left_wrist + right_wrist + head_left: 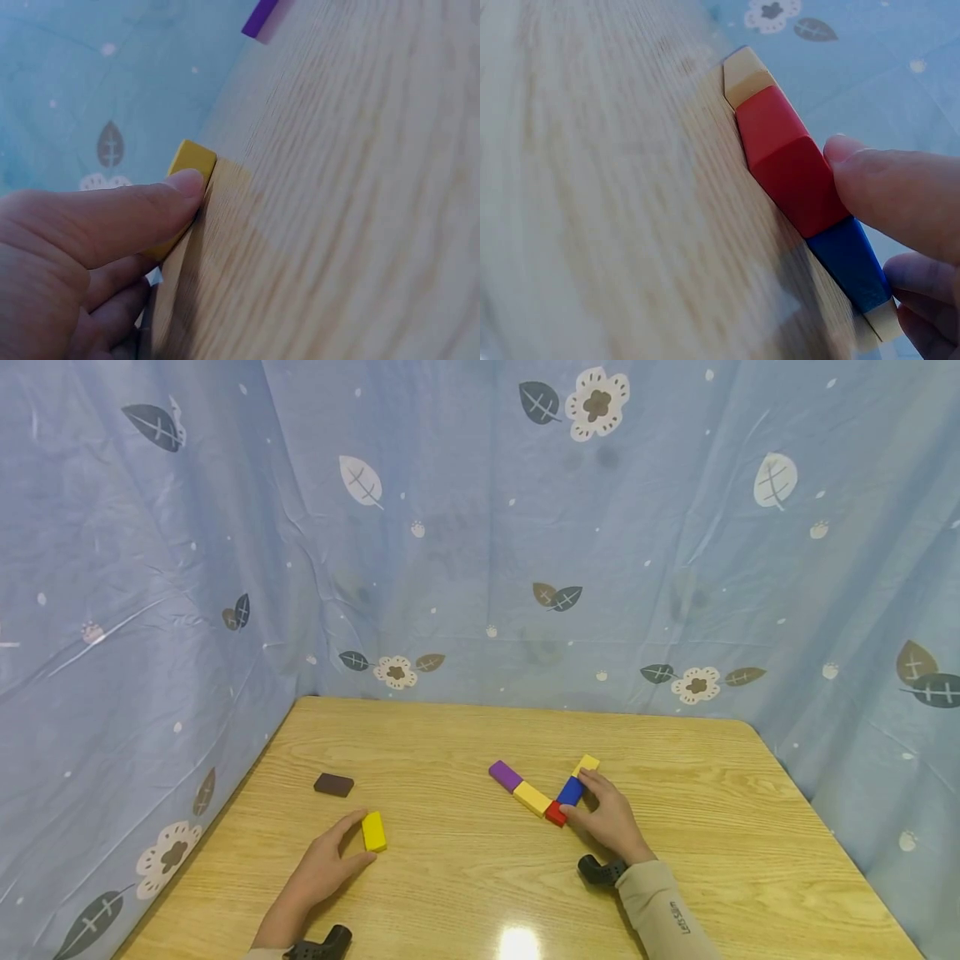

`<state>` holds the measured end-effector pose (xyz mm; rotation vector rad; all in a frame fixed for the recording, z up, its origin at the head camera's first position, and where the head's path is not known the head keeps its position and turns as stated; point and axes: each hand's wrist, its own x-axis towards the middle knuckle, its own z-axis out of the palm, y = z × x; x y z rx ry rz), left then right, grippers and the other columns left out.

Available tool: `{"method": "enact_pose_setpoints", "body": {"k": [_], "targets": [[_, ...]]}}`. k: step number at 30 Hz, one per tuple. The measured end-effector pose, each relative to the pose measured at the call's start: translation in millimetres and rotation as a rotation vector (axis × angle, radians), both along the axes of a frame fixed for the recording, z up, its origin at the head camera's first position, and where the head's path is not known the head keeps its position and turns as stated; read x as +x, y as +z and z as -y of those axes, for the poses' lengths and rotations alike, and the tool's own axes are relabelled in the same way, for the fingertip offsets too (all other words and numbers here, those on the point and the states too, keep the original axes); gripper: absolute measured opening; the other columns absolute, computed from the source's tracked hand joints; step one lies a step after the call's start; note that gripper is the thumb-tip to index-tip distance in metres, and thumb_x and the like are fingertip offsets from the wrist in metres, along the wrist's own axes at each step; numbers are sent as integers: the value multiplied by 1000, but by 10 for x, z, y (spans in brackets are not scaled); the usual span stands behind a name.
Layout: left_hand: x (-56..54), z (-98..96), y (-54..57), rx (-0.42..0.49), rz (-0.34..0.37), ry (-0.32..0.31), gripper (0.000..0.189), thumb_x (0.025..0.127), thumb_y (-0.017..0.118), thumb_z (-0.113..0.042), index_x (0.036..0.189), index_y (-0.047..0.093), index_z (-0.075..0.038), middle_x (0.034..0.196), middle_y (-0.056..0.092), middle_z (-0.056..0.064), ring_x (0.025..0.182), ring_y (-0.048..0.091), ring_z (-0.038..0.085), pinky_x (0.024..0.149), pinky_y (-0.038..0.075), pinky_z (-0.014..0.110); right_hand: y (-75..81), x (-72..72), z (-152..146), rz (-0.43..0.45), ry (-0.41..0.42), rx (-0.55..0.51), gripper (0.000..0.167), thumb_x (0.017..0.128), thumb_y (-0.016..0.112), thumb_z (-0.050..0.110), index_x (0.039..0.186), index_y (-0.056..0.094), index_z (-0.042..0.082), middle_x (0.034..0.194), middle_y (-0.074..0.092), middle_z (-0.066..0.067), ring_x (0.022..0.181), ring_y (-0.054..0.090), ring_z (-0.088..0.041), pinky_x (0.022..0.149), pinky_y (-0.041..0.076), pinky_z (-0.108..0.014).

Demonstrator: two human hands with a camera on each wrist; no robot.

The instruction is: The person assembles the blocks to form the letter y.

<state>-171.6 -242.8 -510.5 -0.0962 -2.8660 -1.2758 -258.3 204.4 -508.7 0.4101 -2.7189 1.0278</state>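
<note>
At the left, my left hand (324, 862) pinches a bright yellow block (374, 832) between thumb and fingers. In the left wrist view the thumb lies over this yellow block (193, 159), low against the wooden tabletop. My right hand (611, 818) rests along one arm of a V-shaped row of blocks. Its thumb touches the red block (791, 161) at the bend, while the fingertips reach the blue block (851, 262) and the pale yellow block (587, 764) at the far end. The other arm holds a second pale yellow block (531, 799) and a purple block (505, 775).
A dark brown block (333, 785) lies beyond the left hand on the wooden table (450, 893). Blue patterned curtains (480, 527) hang behind the table and along both sides. Each wrist wears a black device (600, 870).
</note>
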Motion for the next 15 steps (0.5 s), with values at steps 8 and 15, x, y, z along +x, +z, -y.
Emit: {"method": "enact_pose_setpoints", "body": {"k": [8,15], "targets": [[-4,0,-12,25,-6,3,75,83,71,-37,146,36,-14,152,31,19,139,25,45,110,23,64,-12,-18,-8,4,1,-7,75,81,73,40,135,48,-4,143,44,-22,133,37,-43,106,35,-58],[16,-14,14,52,-1,11,74,82,73,-35,144,39,-11,151,33,19,140,25,43,110,24,62,-23,-17,4,4,0,-11,75,80,74,40,135,49,-4,142,45,-22,132,38,-43,107,35,-57]]}}
